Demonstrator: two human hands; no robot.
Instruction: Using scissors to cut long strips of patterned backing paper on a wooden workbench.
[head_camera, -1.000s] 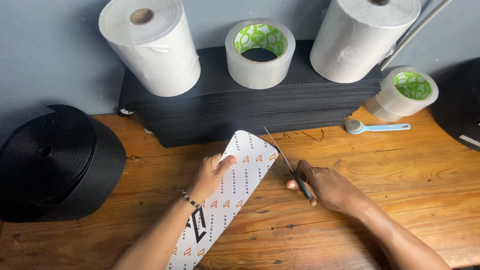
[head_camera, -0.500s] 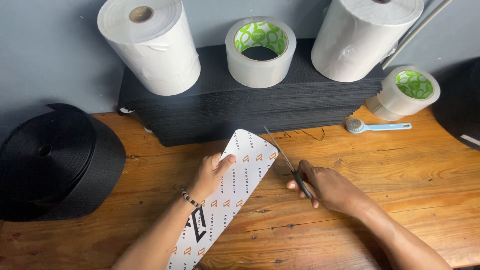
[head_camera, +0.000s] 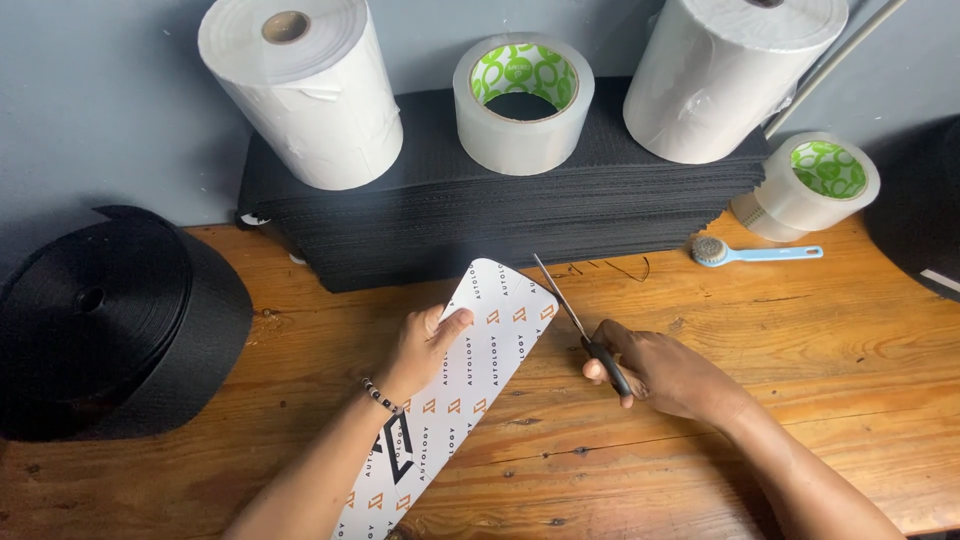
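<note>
White patterned strip (head_camera: 470, 385) is gripped by the left hand (head_camera: 425, 345); scissors (head_camera: 580, 325), held by the right hand (head_camera: 665, 372) at three o'clock, could be skewed if the strip slips.

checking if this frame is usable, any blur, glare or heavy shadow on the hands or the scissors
Head view: sharp throughout; soft, even light, no glare; left hand on the patterned strip and right hand with the scissors cast only faint shadows on the wooden table; black webbing roll loses detail.

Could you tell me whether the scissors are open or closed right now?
Closed, or very nearly: the scissors in the right hand show one thin blade line beside the white printed strip.
</note>
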